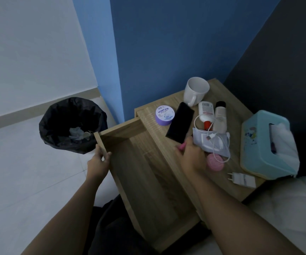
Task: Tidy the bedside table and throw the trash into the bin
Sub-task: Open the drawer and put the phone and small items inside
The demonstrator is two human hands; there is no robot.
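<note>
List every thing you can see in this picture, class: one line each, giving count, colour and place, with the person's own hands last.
bin: 1, black liner, on the floor left of the table, some trash inside
drawer: 1, wooden, pulled open, nothing visible inside
bedside table: 1, wooden, against the blue wall
mug: 1, white, back of the tabletop
cream jar: 1, purple, back left
phone: 1, black, beside the jar
tubes: 2, white, in front of the mug
face mask: 1, pale, mid-table under the cable
cable: 1, white, over the mask
pink round object: 1, front
charger plug: 1, white, front edge
tissue box: 1, teal, right side
left hand: grips the drawer front
right hand: on the tabletop, around something pink
</note>
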